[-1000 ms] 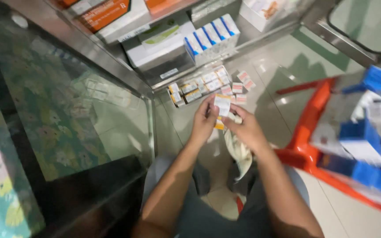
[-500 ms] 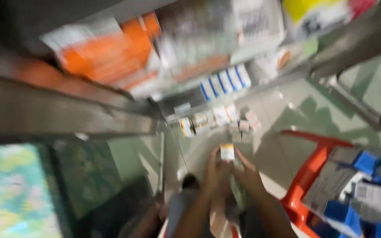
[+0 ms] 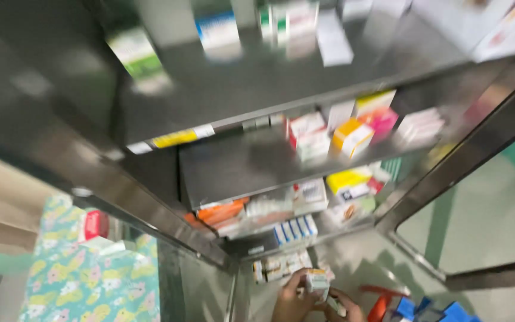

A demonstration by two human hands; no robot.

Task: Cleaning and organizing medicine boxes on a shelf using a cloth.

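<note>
Two hands (image 3: pixel 314 301) clasp one small white box (image 3: pixel 317 280) below three metal shelves (image 3: pixel 257 161)

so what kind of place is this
Probably a pharmacy or its stockroom: metal shelves carry many small cartons, more small boxes sit on the floor, and both hands, left and right, hold another small box.

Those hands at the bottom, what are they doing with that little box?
A person's left hand and right hand hold a small white box between them, low in the head view. Just above it, more small boxes lie in rows on the floor by a metal shelf unit stocked with colourful packages. A red stool with blue boxes stands to the right. The picture is blurry.
</note>
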